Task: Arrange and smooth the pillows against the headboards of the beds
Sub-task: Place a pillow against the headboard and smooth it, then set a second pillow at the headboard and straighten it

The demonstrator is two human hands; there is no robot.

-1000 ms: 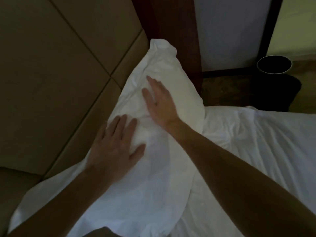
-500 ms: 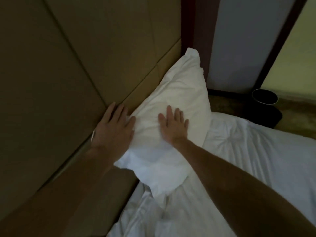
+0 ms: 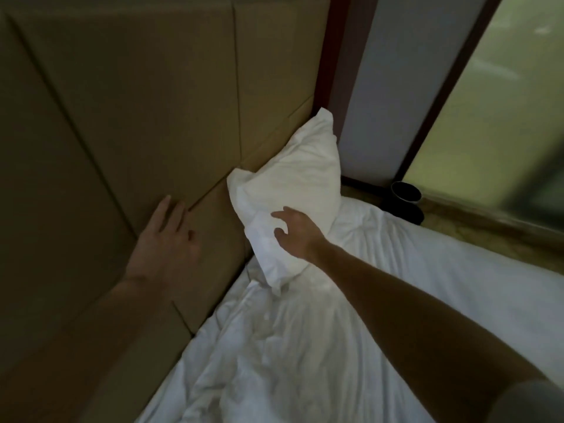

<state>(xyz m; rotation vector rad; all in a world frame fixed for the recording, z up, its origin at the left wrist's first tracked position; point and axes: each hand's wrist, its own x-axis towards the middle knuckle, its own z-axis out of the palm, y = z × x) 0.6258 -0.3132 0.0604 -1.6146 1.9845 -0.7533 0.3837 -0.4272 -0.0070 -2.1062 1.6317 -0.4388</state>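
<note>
Round black bin (image 3: 407, 206) on the brownish floor (image 3: 457, 227), off in the far corner. Just behind, frosted greenish window (image 3: 494, 117), edged by a dark wooden frame (image 3: 450, 87).

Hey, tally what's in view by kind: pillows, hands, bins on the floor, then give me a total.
White pillow: 1
Hands: 2, left hand and right hand
Dark bin: 1
Total: 4

The single wide camera on my head faces forward and down, close over the headboard (image 3: 128, 123) and bed (image 3: 412, 300).
</note>
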